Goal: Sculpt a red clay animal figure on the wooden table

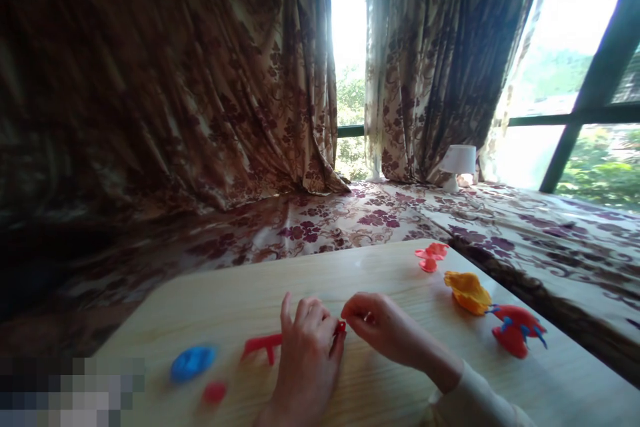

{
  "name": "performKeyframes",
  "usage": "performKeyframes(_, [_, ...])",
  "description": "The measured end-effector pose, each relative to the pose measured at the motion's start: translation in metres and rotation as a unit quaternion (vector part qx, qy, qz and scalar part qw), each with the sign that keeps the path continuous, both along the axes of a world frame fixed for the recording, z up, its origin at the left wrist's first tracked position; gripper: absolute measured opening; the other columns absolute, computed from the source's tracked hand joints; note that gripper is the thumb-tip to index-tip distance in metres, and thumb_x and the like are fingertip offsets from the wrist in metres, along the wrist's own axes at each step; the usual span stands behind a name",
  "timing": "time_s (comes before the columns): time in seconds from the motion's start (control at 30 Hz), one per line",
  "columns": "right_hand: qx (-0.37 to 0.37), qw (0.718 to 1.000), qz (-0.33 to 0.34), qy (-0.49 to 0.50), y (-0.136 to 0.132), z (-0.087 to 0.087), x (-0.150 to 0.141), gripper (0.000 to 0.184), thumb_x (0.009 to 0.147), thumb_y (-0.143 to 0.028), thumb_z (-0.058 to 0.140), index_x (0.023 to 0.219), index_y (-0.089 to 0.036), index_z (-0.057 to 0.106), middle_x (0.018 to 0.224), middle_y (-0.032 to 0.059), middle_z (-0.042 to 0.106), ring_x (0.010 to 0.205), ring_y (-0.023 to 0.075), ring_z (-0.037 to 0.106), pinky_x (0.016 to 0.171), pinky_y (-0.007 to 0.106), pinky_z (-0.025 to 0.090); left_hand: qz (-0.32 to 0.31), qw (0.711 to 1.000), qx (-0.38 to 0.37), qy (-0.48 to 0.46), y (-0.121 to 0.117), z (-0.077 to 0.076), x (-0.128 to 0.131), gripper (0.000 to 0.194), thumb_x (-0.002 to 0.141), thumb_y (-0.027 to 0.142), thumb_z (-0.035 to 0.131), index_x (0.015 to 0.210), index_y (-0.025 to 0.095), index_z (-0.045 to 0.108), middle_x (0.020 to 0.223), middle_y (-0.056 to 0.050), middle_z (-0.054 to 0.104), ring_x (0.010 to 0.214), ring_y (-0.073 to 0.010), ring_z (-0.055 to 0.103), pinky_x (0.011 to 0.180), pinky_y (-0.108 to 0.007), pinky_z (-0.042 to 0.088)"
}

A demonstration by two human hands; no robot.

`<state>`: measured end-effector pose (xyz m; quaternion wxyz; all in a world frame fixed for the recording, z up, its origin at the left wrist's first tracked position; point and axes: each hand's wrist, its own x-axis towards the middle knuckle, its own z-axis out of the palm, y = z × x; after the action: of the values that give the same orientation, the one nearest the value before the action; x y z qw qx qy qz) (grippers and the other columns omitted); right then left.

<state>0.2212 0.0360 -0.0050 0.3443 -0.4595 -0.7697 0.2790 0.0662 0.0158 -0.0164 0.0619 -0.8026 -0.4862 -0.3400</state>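
Observation:
My left hand (311,340) is over the middle of the table, its thumb and forefinger closed on a small red piece of modelling clay (341,327). The little finger sticks up. Just to the right, my right hand (376,321) has its fingers curled in a pinch close to that red piece; whatever lies between its fingertips is hidden. A branched red clay shape (263,345) lies left of my left hand, its right end hidden behind the hand. Farther left are a blurred blue clay disc (193,363) and a small red clay lump (215,392).
Along the right edge of the pale wooden table (225,293) stand a pink clay figure (430,257), a yellow-orange one (468,292) and a red one with blue bits (517,331). Behind are patterned curtains (260,80), a cloth-covered ledge and a white lamp (459,160).

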Motion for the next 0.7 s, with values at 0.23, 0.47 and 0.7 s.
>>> performKeyframes(0.23, [0.011, 1.000, -0.010, -0.011, -0.0011, -0.0019, 0.0016, 0.014, 0.071, -0.012, 0.055, 0.070, -0.015, 0.068, 0.069, 0.0006, 0.062, 0.061, 0.0104, 0.053, 0.056, 0.019, 0.039, -0.035, 0.999, -0.005, -0.015, -0.0009, 0.0008, -0.0004, 0.014, 0.078, 0.014, 0.058, 0.067, 0.022, 0.062, 0.069, 0.004, 0.063, 0.086, -0.0191, 0.056, 0.103, -0.058, 0.021])
performKeyframes(0.47, [0.010, 1.000, -0.024, -0.014, 0.0003, -0.0037, 0.0012, 0.016, 0.072, -0.011, 0.051, 0.068, -0.014, 0.067, 0.062, 0.0007, 0.062, 0.058, 0.0109, 0.052, 0.054, 0.020, 0.036, -0.027, 0.999, -0.027, -0.020, -0.0029, -0.0003, -0.0021, 0.011, 0.078, 0.019, 0.060, 0.068, 0.022, 0.062, 0.074, 0.003, 0.063, 0.091, -0.0200, 0.054, 0.104, -0.056, 0.021])
performKeyframes(0.7, [-0.007, 1.000, -0.009, -0.010, -0.0018, 0.0009, -0.0012, 0.018, 0.073, -0.012, 0.050, 0.067, -0.014, 0.067, 0.060, 0.0001, 0.063, 0.056, 0.0100, 0.050, 0.052, 0.019, 0.035, -0.019, 0.999, -0.018, -0.025, -0.0019, 0.0014, 0.0005, 0.005, 0.077, 0.021, 0.062, 0.072, 0.022, 0.064, 0.076, 0.002, 0.063, 0.090, -0.0201, 0.055, 0.104, -0.058, 0.021])
